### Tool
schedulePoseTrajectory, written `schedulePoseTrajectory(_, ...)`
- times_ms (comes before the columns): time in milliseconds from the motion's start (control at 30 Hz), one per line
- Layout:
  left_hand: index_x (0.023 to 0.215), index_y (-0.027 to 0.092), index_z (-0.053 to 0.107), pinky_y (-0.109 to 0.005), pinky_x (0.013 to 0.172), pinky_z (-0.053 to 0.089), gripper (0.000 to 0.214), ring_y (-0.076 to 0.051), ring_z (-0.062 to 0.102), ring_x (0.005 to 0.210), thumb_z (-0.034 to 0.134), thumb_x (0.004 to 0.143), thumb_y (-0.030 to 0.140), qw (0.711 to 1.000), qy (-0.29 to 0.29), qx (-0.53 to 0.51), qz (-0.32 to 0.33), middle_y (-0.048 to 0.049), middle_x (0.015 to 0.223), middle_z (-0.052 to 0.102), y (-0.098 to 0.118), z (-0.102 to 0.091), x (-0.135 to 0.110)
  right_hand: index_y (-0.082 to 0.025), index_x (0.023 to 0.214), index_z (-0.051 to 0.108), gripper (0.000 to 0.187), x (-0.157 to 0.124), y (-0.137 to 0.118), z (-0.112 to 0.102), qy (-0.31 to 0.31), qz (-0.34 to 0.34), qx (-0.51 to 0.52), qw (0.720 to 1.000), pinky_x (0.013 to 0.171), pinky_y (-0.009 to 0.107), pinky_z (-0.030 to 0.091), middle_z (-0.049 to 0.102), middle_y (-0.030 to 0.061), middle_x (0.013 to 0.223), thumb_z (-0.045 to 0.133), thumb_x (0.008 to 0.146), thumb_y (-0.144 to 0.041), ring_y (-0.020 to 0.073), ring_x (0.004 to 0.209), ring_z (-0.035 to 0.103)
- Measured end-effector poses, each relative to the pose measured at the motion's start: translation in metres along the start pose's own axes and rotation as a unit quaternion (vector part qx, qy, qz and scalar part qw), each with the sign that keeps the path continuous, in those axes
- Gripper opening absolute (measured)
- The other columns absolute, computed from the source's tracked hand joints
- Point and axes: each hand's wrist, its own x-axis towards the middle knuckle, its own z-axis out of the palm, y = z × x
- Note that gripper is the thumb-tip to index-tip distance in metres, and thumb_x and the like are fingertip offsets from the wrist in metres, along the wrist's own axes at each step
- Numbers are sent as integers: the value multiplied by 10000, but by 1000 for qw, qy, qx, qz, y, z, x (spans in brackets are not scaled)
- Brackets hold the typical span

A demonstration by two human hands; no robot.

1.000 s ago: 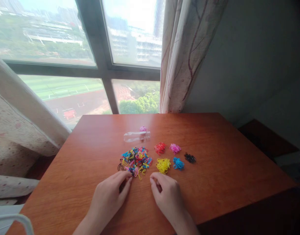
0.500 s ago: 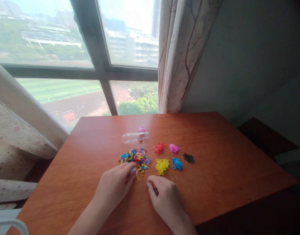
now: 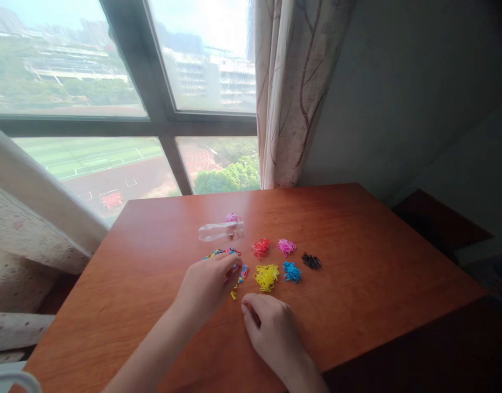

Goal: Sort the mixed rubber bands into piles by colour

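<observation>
My left hand (image 3: pixel 210 278) is bent over a mixed pile of small coloured rubber bands (image 3: pixel 222 253) and covers most of it. Its thumb and fingers come together at the pile's right side; what they hold, if anything, is hidden. My right hand (image 3: pixel 271 325) lies on the table just below the yellow rubber bands (image 3: pixel 266 278), thumb and forefinger tips together, with nothing visible between them. Sorted heaps of red rubber bands (image 3: pixel 261 248), pink rubber bands (image 3: pixel 286 247), blue rubber bands (image 3: pixel 292 271) and black rubber bands (image 3: pixel 312 260) lie to the right of the pile.
Behind the pile a clear plastic bottle-like container (image 3: pixel 216 232) lies on its side, with a pink object (image 3: pixel 232 217) beside it. The brown wooden table (image 3: pixel 369 262) stands by a window. Curtains (image 3: pixel 285 98) hang at both sides of the glass.
My left hand has shifted right and up across the mixed pile, hiding more of it. My right hand keeps its place and pose. The whole view has turned slightly.
</observation>
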Motion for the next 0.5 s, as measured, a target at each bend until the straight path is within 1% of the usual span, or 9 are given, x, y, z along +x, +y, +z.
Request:
schedulePoseTrajectory(67,851,242,674,-224,586,401,164,-149,644,685,514,877,218,1000,-6,-3,19,8,786,716,11,0,23,-227,775,547,169,1,0,0,0,5,2,1000,612,257,272,607,-26,706,463,908,-167,135,657,557)
schedulePoseTrajectory(167,875,247,693,-224,602,413,187,-149,650,708,507,882,227,999,-14,-9,48,2,808,731,27,7,57,-225,764,544,176,1,-1,-1,-1,12,5,1000,613,249,275,611,-24,711,463,903,-153,132,663,561)
schedulePoseTrajectory(233,861,239,703,-229,604,427,191,-155,654,704,513,874,227,998,-22,-8,58,-11,822,737,36,14,75,-223,764,544,174,2,-2,-2,-5,11,5,1000,613,245,277,610,-23,709,467,903,-152,130,665,563)
schedulePoseTrajectory(333,892,237,711,-251,640,462,188,-177,667,741,525,868,232,997,-34,-3,63,-29,854,740,46,25,95,-221,765,547,167,2,-3,-3,-5,8,1,1000,608,241,279,608,-24,700,478,900,-152,127,656,563)
schedulePoseTrajectory(500,1001,228,690,-328,772,520,179,-199,671,864,535,914,256,996,-69,6,63,-41,942,718,55,39,115,-218,778,567,168,2,-3,-4,3,2,0,1000,619,228,302,628,-18,714,481,905,-149,129,670,585)
